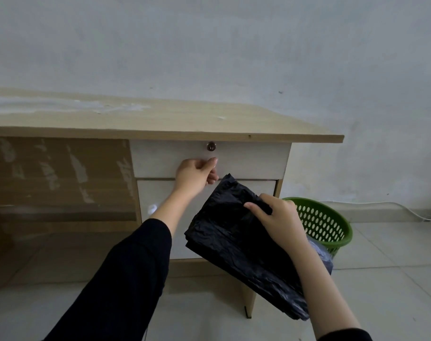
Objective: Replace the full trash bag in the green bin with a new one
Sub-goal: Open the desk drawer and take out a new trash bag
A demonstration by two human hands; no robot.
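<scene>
Standing right of the desk (160,119), the green bin (325,225) is partly hidden by the right hand (278,217), which pinches a folded black trash bag (234,242) (thumb on top). The left hand (194,174) curls closed at the desk's top drawer (246,158), under its lock (211,146).

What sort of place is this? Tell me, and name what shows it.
Probably a plain office or study room: a wooden desk with a lockable drawer, a green bin on the tiled floor, against a bare wall.
</scene>
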